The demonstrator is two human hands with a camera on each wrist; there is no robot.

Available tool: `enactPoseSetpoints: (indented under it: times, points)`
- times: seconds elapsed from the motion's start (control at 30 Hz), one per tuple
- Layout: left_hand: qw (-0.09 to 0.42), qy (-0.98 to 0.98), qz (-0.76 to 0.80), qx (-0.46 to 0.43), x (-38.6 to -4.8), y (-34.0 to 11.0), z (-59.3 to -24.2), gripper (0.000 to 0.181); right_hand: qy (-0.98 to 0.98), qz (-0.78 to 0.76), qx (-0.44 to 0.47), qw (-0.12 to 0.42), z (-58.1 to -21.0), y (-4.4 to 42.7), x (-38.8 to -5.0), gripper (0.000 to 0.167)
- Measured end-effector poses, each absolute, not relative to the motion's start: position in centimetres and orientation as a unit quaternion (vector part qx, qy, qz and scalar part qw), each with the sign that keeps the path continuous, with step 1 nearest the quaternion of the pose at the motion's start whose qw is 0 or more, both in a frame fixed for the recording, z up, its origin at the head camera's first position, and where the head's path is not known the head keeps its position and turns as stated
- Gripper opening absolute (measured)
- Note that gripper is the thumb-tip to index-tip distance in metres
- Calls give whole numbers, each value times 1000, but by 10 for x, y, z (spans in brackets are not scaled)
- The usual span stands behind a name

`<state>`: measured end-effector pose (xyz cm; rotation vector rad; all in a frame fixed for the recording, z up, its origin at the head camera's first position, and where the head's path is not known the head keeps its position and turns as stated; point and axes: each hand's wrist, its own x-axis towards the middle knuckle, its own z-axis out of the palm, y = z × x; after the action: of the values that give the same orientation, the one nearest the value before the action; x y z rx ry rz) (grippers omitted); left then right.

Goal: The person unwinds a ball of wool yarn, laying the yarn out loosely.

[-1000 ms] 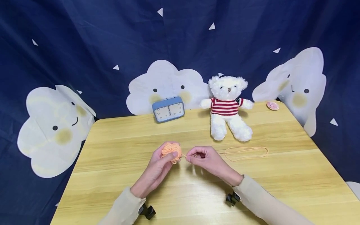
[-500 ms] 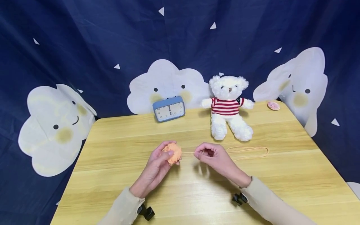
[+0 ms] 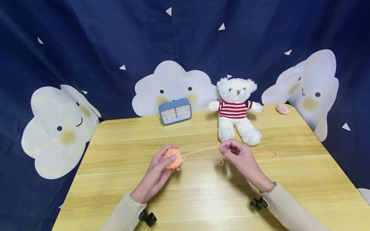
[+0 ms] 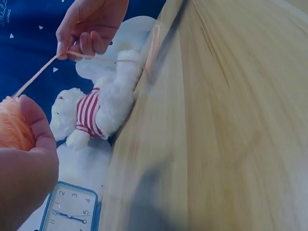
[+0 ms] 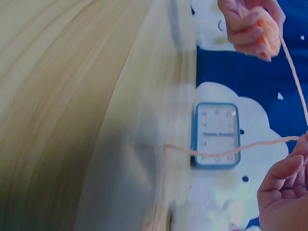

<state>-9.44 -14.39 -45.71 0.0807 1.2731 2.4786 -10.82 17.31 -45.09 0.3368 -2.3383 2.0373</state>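
In the head view my left hand (image 3: 160, 168) grips a small ball of peach yarn (image 3: 174, 158), thumb pressed on its front. A taut strand (image 3: 200, 150) runs from the ball to my right hand (image 3: 241, 158), which pinches it between thumb and fingertips in front of the bear. Beyond the pinch, the yarn hangs slack; the right wrist view shows this loose tail (image 5: 226, 151) dropping toward the table. A long loose loop of yarn (image 3: 267, 156) lies on the table to the right, partly hidden behind my right hand.
A white teddy bear (image 3: 237, 96) in a striped sweater sits at the table's back, beside a blue alarm clock (image 3: 175, 111). A small pink round item (image 3: 282, 109) lies near the back right corner of the wooden table (image 3: 121, 144). Behind hangs a dark blue cloud-print curtain (image 3: 101, 25).
My right hand has moved right and slightly away from me, pulling a longer strand out between it and the ball. My left hand keeps the ball, shifted slightly left.
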Motion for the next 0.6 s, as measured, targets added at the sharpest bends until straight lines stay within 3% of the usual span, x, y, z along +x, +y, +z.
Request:
enactPoseSetpoints:
  times: [0.23,0.6]
  points:
    - [139,469,872,-10,-96,-151,-462,44,-736,673,63,41,-450,199,-107,14]
    - [133,459,879,1,-97,-159,-468,38,-715,694,25,81,-449,240,-104,6]
